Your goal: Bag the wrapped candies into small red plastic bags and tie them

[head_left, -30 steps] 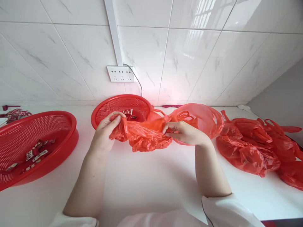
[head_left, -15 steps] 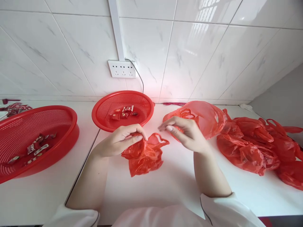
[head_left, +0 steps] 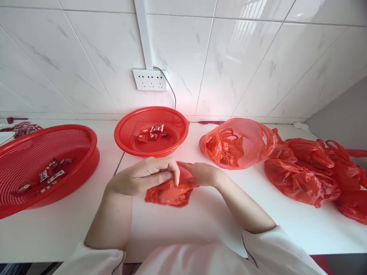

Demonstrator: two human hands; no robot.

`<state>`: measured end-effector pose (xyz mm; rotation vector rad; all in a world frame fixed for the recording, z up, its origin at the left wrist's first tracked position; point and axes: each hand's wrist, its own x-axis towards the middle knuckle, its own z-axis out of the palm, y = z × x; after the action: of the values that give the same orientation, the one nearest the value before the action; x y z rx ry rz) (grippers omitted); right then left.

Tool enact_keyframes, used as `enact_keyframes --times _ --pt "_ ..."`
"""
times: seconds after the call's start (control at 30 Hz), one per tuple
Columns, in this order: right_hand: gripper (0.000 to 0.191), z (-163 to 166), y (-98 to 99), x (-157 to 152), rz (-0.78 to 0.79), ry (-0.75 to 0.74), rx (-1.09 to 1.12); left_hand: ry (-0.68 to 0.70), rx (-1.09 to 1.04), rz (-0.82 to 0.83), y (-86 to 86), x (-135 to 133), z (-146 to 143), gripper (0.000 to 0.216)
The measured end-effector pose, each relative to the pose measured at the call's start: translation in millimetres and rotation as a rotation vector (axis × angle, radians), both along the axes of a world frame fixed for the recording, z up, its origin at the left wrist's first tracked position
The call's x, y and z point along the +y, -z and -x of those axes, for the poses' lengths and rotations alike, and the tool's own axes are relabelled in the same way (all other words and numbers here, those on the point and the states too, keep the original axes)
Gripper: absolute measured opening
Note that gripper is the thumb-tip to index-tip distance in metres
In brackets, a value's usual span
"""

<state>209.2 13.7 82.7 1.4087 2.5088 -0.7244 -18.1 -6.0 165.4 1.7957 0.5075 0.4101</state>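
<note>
A small red plastic bag [head_left: 169, 195] hangs in front of me above the white table. My left hand [head_left: 153, 173] is closed on its upper edge, thumb and fingers pinching the film. From the right, my right hand [head_left: 202, 173] reaches to the bag's upper part. Its fingertips are covered by red film, so I cannot tell whether they grip it or lie inside it. Just beyond my hands stands a round red basket [head_left: 122, 141] with several wrapped snacks [head_left: 151, 134] at its bottom.
A larger red basket [head_left: 93, 139] with wrapped snacks [head_left: 53, 173] stands on the left. To the right lie a big translucent red bag [head_left: 255, 139] containing crumpled bags and several filled red bags [head_left: 304, 179]. A tiled wall with a socket strip [head_left: 149, 79] closes off the back.
My right hand has moved left and down from above the big bag to the small bag. My left hand keeps its hold, and the bag's handle loops are now covered.
</note>
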Motion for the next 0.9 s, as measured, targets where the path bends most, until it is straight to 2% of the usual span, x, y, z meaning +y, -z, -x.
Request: enact_keyframes --times 0.1,0.17,0.27,0.33,0.43,0.5,0.53,0.6,0.7,0.77,0.83,0.9 --pt "0.097 -15.3 -8.8 -2.4 -0.141 0.152 0.028 -0.075 0.370 -0.037 1.3 -3.3 -6.1 0.028" --pt "0.100 -21.5 -13.3 -6.8 -0.198 0.171 0.045 -0.241 0.640 -0.121 10.6 -4.1 -16.0 0.034" --pt "0.098 -25.0 -18.7 -13.0 -0.277 0.164 0.069 -0.460 0.940 -0.336 35.5 -0.4 -35.4 0.042" --pt "0.091 -28.8 -22.7 -13.2 -0.322 0.186 0.017 -0.511 1.078 -0.454 53.6 6.0 -45.7 0.042" --pt "0.058 -43.0 -30.7 -9.0 -0.323 0.362 -0.179 -0.539 1.237 -0.500 73.3 18.1 -51.5 0.027" --pt "0.035 -54.0 -36.7 -8.9 -0.303 0.429 -0.254 -0.530 1.286 -0.502 79.0 23.1 -52.0 0.023" --pt "0.029 -57.4 -39.6 -11.0 -0.320 0.417 -0.253 -0.523 1.292 -0.514 79.9 23.5 -52.6 0.024" --pt "0.026 -57.0 -44.1 -18.6 -0.445 0.342 -0.187 -0.514 1.292 -0.543 79.2 20.3 -56.5 0.028" --pt "0.028 -36.7 -42.5 -29.4 -0.647 0.215 -0.005 -0.475 1.256 -0.623 77.1 10.7 -67.2 0.036" --pt "0.025 -16.2 -31.7 -28.7 -0.600 0.084 0.084 -0.399 1.184 -0.693 78.7 6.8 -73.8 0.040" --pt "0.021 1.6 -12.4 -20.2 -0.456 -0.016 0.101 -0.315 1.115 -0.728 84.8 7.3 -76.6 0.040" --pt "0.016 10.8 11.2 -7.6 -0.364 -0.002 0.069 -0.283 1.104 -0.712 94.5 11.1 -73.6 0.037"
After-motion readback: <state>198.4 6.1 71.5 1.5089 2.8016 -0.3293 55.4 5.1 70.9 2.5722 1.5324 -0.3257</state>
